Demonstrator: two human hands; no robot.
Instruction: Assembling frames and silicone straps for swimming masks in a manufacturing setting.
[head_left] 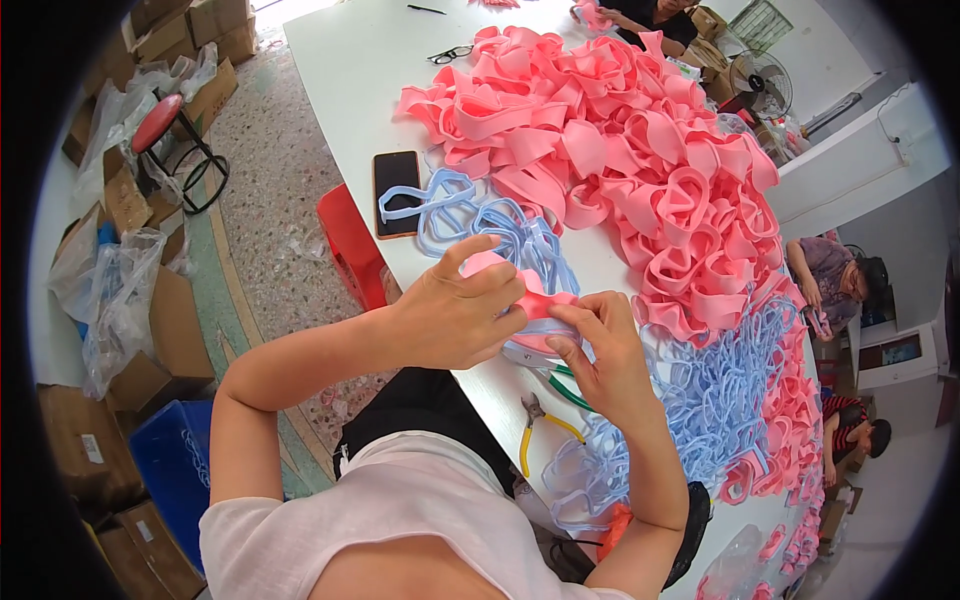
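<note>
Both my hands hold a pink soft band (pixel 545 300) above the near edge of the table. My left hand (pixel 468 305) has its fingers curled on the band's left part. My right hand (pixel 608 350) pinches its right end between thumb and fingers. A light blue strip runs along the band's lower side; how the two are joined is hidden by my fingers. Just behind my hands lies a bundle of light blue loops (pixel 520 230). Under my right hand are green-handled pliers (pixel 568 388), partly covered, and yellow-handled cutters (pixel 532 425).
A large heap of pink bands (pixel 600 130) covers the white table (pixel 345 70), beside a tangle of blue loops (pixel 700 390). A phone (pixel 396 190) and glasses (pixel 450 54) lie there. A red stool (pixel 350 245) stands at the table's left edge. Other people sit farther along.
</note>
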